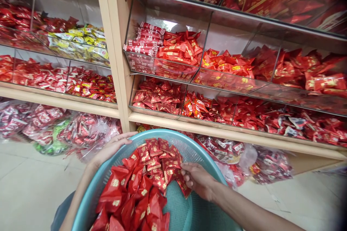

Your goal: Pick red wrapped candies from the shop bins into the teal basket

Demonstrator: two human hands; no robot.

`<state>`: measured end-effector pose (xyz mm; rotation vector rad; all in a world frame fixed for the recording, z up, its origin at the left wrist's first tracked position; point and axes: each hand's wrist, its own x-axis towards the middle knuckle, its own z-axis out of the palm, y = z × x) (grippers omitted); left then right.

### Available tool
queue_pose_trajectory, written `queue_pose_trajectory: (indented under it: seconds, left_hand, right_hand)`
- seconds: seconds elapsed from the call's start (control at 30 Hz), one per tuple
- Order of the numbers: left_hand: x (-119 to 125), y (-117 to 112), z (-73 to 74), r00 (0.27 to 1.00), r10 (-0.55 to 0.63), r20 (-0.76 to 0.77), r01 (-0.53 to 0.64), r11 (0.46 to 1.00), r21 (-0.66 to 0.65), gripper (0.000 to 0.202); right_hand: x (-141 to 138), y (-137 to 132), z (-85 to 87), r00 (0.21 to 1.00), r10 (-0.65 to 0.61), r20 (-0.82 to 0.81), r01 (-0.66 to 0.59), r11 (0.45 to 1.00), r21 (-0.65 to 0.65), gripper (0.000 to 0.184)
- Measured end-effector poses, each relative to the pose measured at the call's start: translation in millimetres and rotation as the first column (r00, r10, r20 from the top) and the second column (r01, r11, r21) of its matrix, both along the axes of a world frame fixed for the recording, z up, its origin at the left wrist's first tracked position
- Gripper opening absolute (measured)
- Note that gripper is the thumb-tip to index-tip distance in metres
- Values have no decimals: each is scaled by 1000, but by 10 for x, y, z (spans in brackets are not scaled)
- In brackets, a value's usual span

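Observation:
A teal plastic mesh basket point(176, 205) is tilted in front of me, low against the shelf. My left hand point(116, 146) grips its far left rim, fingers over the edge and thumb hidden. Inside, small flat red candy packets point(154, 151) with gold print lie towards the far side. Larger puffed red packets point(116, 187) fill the near left part. My right hand point(199, 178) reaches in from the right, its fingers closed at the edge of the small packets and pinching one of them.
A wooden shelf post point(114, 43) divides two racks. Clear-fronted bins hold red wrapped candies point(159, 97), striped red sticks point(146, 39) and yellow packets point(81, 39). Bulging plastic bags of sweets point(84, 130) lie on the tiled floor point(21, 180) beneath the lowest shelf.

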<state>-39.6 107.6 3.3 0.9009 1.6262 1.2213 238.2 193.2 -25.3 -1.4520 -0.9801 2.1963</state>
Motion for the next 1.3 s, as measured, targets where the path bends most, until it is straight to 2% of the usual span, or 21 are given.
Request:
queue_pose_trajectory:
  seconds: [0.17, 0.33, 0.43, 0.5, 0.53, 0.6, 0.67, 0.73, 0.8, 0.87, 0.9, 0.93, 1.0, 1.1, 1.2, 1.3]
  left_hand:
    - [-38, -2, -53, 999, -27, -38, 28, 1000, 12, 49]
    - [-50, -7, -49, 998, -21, -60, 21, 1000, 6, 45]
    - [-36, -13, -29, 999, -16, -44, 17, 1000, 21, 43]
    - [-29, -13, -29, 1000, -17, -24, 17, 999, 29, 42]
    - [-28, -10, -34, 1000, -17, -12, 17, 999, 29, 42]
    - [-29, -5, -49, 1000, -23, 7, 23, 999, 27, 42]
    - [-32, -4, -59, 999, -31, 20, 30, 999, 34, 40]
    - [-33, -9, -57, 999, -35, 28, 34, 999, 35, 38]
    - [-32, -17, -50, 999, -34, 26, 33, 999, 37, 37]
    - [-33, -23, -48, 999, -32, 26, 31, 999, 39, 37]
    - [-35, -23, -51, 999, -31, 26, 30, 999, 42, 38]
    - [-39, -23, -57, 999, -27, 23, 26, 999, 45, 39]
    - [-48, -19, -71, 1000, -17, 14, 17, 999, 48, 39]
    - [-65, -16, -90, 1000, -14, 20, 13, 999, 48, 41]
    - [-80, -19, -98, 999, -32, 34, 30, 998, 56, 44]
    - [-87, -25, -91, 1000, -29, -1, 29, 998, 63, 42]
  right_hand:
    - [-76, -25, -4, 1000, -8, 20, 7, 1000, 24, 16]
    - [-58, -29, -11, 999, 9, 34, -14, 991, 133, 15]
    - [-20, 14, 22, 998, 1, 62, -17, 967, 255, 20]
    - [-23, 87, 103, 997, 12, 73, -39, 920, 391, 27]
    - [-40, 140, 165, 997, 22, 75, -55, 877, 477, 30]
    - [-108, 276, 325, 996, 41, 85, -87, 745, 662, 31]
    - [-211, 433, 509, 992, 53, 111, -121, 561, 819, 29]
    - [-336, 589, 688, 984, 65, 167, -179, 359, 916, 26]
    - [-469, 724, 838, 962, 45, 268, -272, 114, 956, 22]
    - [-603, 830, 948, 919, -38, 393, -394, -141, 908, 19]
    - [-670, 872, 990, 884, -96, 457, -466, -247, 850, 18]
    - [-736, 907, 1023, 840, -154, 521, -541, -327, 775, 18]
    - [-861, 959, 1073, 735, -249, 631, -668, -428, 609, 19]
    - [-1022, 1013, 1118, 618, -328, 714, -748, -525, 406, 19]
    - [-1141, 1062, 1142, 581, -362, 729, -743, -601, 294, 17]
    - [-1213, 1113, 1155, 569, -366, 736, -729, -639, 246, 16]
